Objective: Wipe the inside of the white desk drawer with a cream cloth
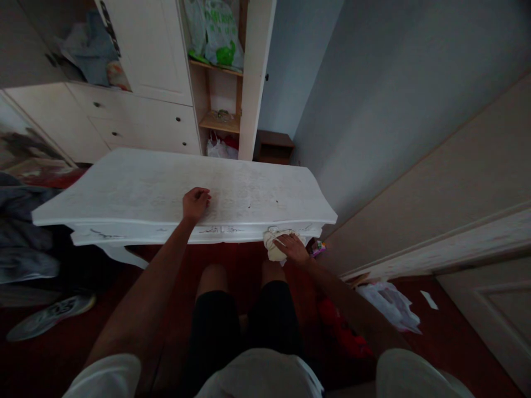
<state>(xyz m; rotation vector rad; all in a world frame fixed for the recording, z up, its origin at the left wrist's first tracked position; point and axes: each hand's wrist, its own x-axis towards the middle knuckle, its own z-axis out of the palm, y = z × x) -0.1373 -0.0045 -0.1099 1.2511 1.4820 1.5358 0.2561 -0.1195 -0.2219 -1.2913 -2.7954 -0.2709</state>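
A white table (136, 182) with a curved edge and carved front stands before me. My left hand (196, 203) rests on its top near the front edge, fingers loosely bent and a little apart, with nothing seen in them. At the right end of the table's front, my right hand (292, 247) presses a crumpled cream cloth (272, 250) against the carved face. The fingers lie over the cloth, and part of it bunches out to their left. Small dark specks and grey marks show on the tabletop.
Behind the table stands a white wardrobe (153, 50) with open shelves and plastic bags (224, 33). A brown box-shaped stand (274, 145) is by the wall. Clothing (25, 221) and a shoe (52, 316) are at left. A white plastic bag (390, 304) lies on the floor at right.
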